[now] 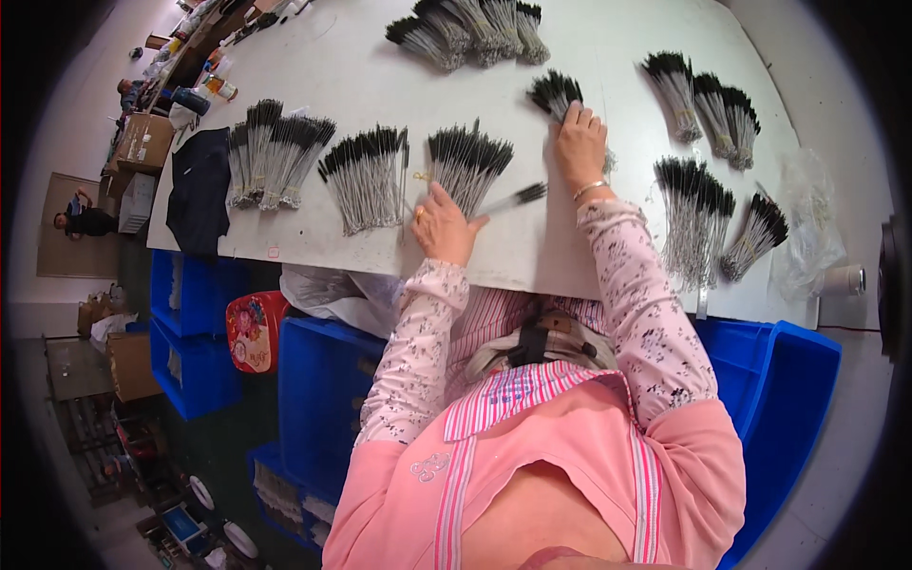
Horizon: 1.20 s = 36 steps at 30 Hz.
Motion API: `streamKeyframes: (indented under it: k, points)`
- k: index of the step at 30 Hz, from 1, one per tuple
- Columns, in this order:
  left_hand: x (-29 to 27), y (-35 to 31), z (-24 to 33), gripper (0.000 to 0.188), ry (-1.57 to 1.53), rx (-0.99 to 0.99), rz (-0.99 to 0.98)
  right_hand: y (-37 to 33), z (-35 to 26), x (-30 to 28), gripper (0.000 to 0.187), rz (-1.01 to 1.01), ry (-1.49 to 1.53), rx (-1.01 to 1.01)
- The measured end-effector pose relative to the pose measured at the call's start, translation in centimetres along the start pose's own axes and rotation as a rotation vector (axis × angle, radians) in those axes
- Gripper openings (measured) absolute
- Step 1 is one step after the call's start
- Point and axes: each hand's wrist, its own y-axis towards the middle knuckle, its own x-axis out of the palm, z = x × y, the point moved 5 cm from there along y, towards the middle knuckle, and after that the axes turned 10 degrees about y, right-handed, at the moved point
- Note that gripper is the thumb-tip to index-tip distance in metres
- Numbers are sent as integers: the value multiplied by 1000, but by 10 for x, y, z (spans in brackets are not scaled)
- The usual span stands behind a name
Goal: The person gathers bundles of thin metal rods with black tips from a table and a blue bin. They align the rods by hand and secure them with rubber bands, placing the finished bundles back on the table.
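Small brushes with black bristles and twisted wire stems lie in bundles on the white table. My left hand is at the lower end of a fanned bundle of brushes, its fingers and thumb around the stems. A single brush sticks out to the right beside that thumb; whether the hand holds it I cannot tell. A yellow tie shows by the left fingertips. Farther right, my right hand is closed over another bundle, bristles pointing up-left, its stems mostly hidden under the palm.
More brush bundles lie left, at the back and right. Dark cloth hangs over the left table edge. A plastic bag is at the right. Blue bins and a red stool stand below the table.
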Motion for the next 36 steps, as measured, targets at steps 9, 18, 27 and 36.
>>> streamKeyframes:
  k: [9, 18, 27, 36]
  points:
    - [28, 38, -6, 40, 65, -34, -105, 2, -7, -16, 70, -212, 42, 32]
    - [15, 39, -19, 41, -718, -137, -459, -33, -20, -51, 57, 117, 484, -174]
    - [-61, -51, 43, 22, -2269, -398, -1080, -86, -151, -220, 57, -316, 967, -991]
    - [-67, -66, 62, 44, -2431, -214, -981, -35, -75, -152, 23, -440, 342, -380]
